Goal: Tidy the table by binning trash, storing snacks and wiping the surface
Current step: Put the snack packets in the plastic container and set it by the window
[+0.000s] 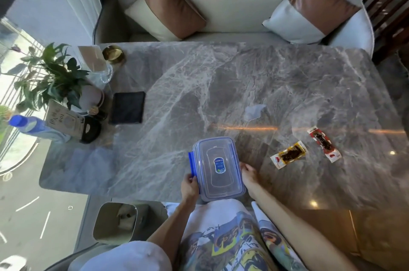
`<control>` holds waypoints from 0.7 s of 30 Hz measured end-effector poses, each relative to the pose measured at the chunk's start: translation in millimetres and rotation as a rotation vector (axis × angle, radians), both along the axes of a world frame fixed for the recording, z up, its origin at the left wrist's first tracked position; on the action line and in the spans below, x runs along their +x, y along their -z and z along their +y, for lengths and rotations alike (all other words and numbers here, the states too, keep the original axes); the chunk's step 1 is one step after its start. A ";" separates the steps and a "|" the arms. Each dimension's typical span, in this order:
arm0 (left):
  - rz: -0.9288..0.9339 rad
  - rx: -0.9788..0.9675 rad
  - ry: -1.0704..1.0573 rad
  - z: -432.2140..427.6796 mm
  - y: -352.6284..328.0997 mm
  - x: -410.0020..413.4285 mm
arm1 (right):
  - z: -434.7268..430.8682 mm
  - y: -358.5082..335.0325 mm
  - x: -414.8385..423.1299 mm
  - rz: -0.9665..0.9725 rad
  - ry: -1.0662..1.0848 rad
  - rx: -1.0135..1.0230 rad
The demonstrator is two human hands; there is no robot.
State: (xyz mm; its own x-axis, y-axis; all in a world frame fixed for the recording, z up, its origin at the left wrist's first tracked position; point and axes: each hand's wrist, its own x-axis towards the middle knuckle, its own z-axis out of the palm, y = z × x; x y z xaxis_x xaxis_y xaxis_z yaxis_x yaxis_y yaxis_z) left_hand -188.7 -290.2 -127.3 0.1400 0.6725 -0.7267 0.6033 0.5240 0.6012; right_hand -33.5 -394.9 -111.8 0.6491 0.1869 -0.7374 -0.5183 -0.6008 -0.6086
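A clear plastic storage box (218, 168) with a blue-clipped lid sits at the near edge of the grey marble table (221, 85). My left hand (190, 186) grips its left side at the blue clip. My right hand (249, 175) rests against its right side. Two sealed snack packets lie to the right: a yellow-edged one (290, 155) and a red-edged one (324, 143). A crumpled clear wrapper (254, 111) lies farther back. A dark folded cloth (128, 107) lies at the left.
A beige bin (116, 222) stands on the floor at the near left. The table's left end holds a potted plant (51, 76), a blue bottle (28, 124), a card sign (64, 119), a gold dish (113, 54) and a glass vase (103, 73). A sofa (232, 12) with cushions lies behind.
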 end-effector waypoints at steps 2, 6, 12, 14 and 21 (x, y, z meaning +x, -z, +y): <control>0.011 0.002 0.030 4.2 -6.6 -0.5 | 0.3 0.4 0.6 -0.062 0.009 0.008; 0.048 0.242 0.154 22.0 -16.0 7.6 | 5.1 -10.1 4.5 -0.100 -0.139 0.084; -0.130 0.013 0.124 47.1 -24.9 33.0 | 12.7 -21.3 -0.5 -0.100 -0.139 0.206; -0.164 -0.078 0.098 53.4 -26.3 35.2 | 11.0 -25.3 6.3 -0.065 -0.073 0.260; -0.272 -0.282 0.040 50.5 -27.2 45.2 | -5.4 -34.9 36.7 -0.065 -0.039 0.332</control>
